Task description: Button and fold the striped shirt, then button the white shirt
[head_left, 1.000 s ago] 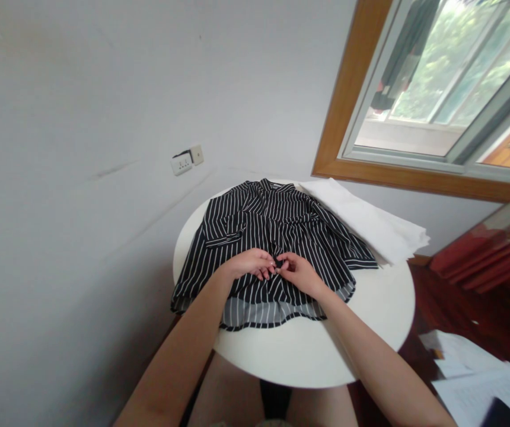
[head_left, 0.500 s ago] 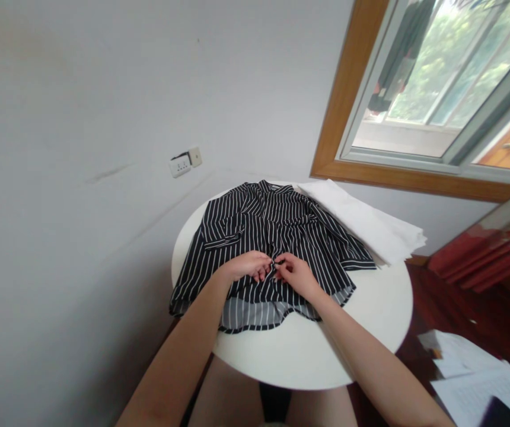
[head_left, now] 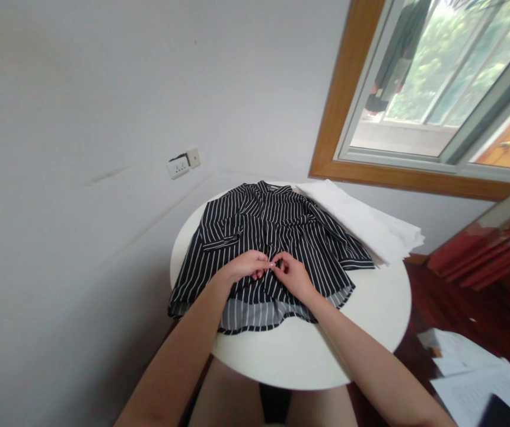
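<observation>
A black shirt with white stripes [head_left: 277, 207] lies spread front up on a round white table [head_left: 290, 356], collar toward the wall. Its left-hand sleeve is folded across the front; the other stretches out to the right. At the lower middle of the front, my left hand [head_left: 250, 265] pinches the cloth along the front opening. My right hand [head_left: 291, 274] pinches the same spot from the other side, and the fingertips of both hands meet. Whatever small part sits between the fingertips is hidden. Beyond my wrists the grey underside of the hem shows.
A folded white cloth [head_left: 362, 219] lies at the table's back right, touching the sleeve. Behind stands a wall with a socket [head_left: 178, 168] and a wood-framed window [head_left: 410, 181]. Papers [head_left: 481, 379] and a dark object [head_left: 504, 413] are at lower right, near a red curtain [head_left: 481, 255].
The fingertips of both hands have drawn closer together at the shirt's front. My right hand has shifted slightly left. The shirt lies as before.
</observation>
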Tool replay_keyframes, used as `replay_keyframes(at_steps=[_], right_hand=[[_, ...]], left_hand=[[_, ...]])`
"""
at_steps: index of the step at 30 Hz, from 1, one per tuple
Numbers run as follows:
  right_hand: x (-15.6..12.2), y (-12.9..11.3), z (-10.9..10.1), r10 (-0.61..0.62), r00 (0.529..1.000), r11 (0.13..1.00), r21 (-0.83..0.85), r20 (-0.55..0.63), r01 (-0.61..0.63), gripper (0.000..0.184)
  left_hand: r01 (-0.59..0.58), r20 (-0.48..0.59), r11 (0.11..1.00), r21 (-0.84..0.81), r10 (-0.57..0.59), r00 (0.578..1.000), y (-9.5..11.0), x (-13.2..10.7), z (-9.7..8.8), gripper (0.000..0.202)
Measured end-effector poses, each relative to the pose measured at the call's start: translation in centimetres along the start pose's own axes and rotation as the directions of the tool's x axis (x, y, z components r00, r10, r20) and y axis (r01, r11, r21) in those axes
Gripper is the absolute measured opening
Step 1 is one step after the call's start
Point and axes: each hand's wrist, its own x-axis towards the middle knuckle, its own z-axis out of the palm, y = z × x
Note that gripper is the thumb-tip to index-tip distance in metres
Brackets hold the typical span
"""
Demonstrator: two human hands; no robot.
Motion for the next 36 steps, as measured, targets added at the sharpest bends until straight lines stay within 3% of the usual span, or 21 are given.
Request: replay_keyframes(at_steps=[7, 17, 22, 30, 33, 36], right_hand=[[0.2, 0.2, -1.0, -0.049, 0.997, 0.993, 0.112, 0.063, 0.041, 0.02], [0.5, 1.0, -0.8, -0.075, 0.996, 0.997, -0.019, -0.039, 0.074, 0.013], [0.1, 0.4, -0.7, -0.17, 0.982, 0.971, -0.182, -0.078, 0.154, 0.015], [-0.6, -0.6, -0.1, -0.209, 0.978, 0.864, -0.465, 0.018, 0.193, 0.022], [-0.5, -0.6, 0.1, -0.207, 0.978, 0.883, -0.433, -0.012, 0.181, 0.021], [0.1, 0.0, -0.1, -0.17, 0.982, 0.955, -0.259, -0.087, 0.143, 0.014]], left_hand=[[-0.019, -0.02, 0.999, -0.049, 0.018, 1.0, -0.4, 0.1, -0.1, 0.035], [-0.015, -0.042, 0.999, -0.035, 0.013, 0.999, -0.5, 0.2, 0.0, 0.034], [0.02, -0.045, 0.998, -0.061, -0.023, 0.999, -0.6, 0.2, 0.0, 0.029], [-0.003, -0.105, 1.0, 0.015, 0.005, 0.994, -0.8, 0.6, 0.3, 0.021], [-0.013, -0.128, 0.998, 0.064, 0.021, 0.992, -0.7, 0.6, 0.5, 0.02], [-0.025, -0.128, 0.999, 0.048, 0.031, 0.991, -0.7, 0.6, 0.5, 0.02]])
